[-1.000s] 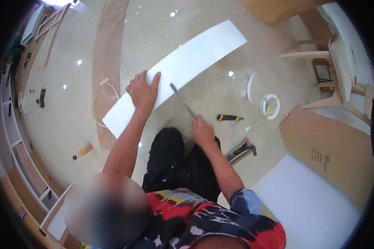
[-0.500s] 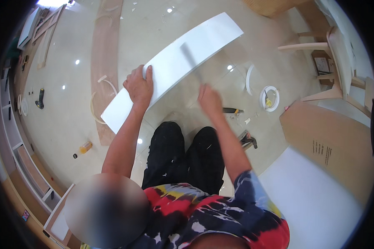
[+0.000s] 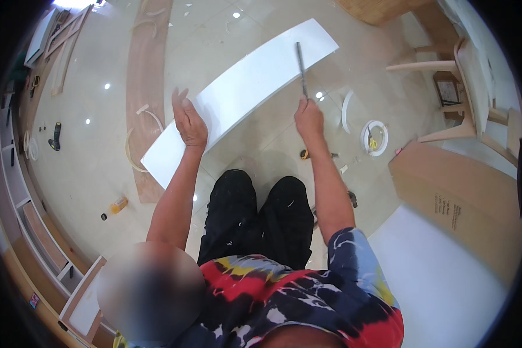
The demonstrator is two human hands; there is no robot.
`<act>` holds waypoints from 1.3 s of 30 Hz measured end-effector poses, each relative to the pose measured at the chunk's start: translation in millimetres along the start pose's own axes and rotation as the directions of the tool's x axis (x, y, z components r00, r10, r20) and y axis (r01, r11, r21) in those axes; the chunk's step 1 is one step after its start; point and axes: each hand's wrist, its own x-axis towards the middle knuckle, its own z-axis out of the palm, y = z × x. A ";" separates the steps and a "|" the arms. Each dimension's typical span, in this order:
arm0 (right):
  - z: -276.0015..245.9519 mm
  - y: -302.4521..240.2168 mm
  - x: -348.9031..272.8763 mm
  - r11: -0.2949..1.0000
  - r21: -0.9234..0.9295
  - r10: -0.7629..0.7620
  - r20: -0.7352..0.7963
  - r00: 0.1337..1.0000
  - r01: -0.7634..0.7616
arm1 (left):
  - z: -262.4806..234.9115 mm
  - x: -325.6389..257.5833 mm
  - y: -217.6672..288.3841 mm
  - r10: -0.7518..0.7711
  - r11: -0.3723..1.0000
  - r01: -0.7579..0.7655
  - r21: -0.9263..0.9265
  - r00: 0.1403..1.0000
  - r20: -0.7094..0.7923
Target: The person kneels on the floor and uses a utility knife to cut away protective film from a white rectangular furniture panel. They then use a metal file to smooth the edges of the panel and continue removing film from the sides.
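Observation:
A long white board (image 3: 246,87) slants across the middle of the view, its far end up to the right. My left hand (image 3: 189,124) rests by its heel at the board's left part, with the fingers raised and apart, gripping nothing. In my right hand (image 3: 310,119) is a slim dark metal file (image 3: 300,66), held by its near end. The file's blade reaches over the near long edge of the board, close to the far right end. Whether it touches the board I cannot tell.
Right of my knees lie a yellow-and-black tool (image 3: 305,155), a hammer-like tool (image 3: 352,199) and a white roll of edging (image 3: 375,138) with yellow scissors (image 3: 372,142). A cardboard box (image 3: 452,197) stands at right. A brown plank (image 3: 147,69) and a bottle (image 3: 119,205) lie left.
My right hand has moved the file to the right along the board, toward its far end. My left hand has lifted its fingers from the board's far edge and turned. The board has hardly moved.

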 end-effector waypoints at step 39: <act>40.0 74.4 -42.6 0.901 0.358 -0.238 -0.062 0.969 0.244 | 138.5 39.1 54.1 0.067 0.733 -0.197 0.651 0.973 0.219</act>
